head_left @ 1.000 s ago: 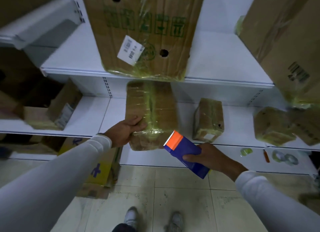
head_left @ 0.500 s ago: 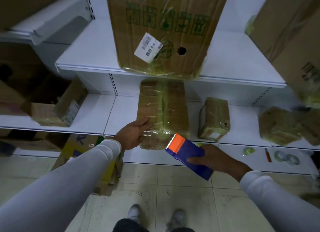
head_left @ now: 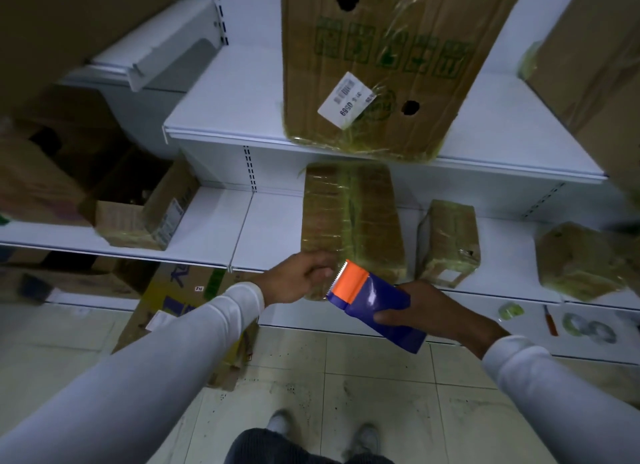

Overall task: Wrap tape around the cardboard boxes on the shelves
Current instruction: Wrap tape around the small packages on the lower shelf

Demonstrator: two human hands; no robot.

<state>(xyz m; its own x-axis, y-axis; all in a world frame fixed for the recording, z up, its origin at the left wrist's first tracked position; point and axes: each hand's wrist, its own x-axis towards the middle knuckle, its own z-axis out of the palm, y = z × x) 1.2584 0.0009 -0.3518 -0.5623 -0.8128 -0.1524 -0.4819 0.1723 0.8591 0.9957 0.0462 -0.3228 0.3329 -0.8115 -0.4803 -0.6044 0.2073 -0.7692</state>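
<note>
At frame centre, a blue-and-orange handheld tape dispenser [head_left: 372, 304] is gripped by the right hand [head_left: 429, 311]. The left hand [head_left: 298, 280], fingers curled, is pinched at the near edge of the long tape-wrapped cardboard box [head_left: 349, 221]; what is held cannot be told.

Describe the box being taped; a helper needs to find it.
On the middle white shelf, below the big labelled carton, lies a long flat box. The left hand touches its near end. Its neighbour, the small box, is much shorter.
</note>
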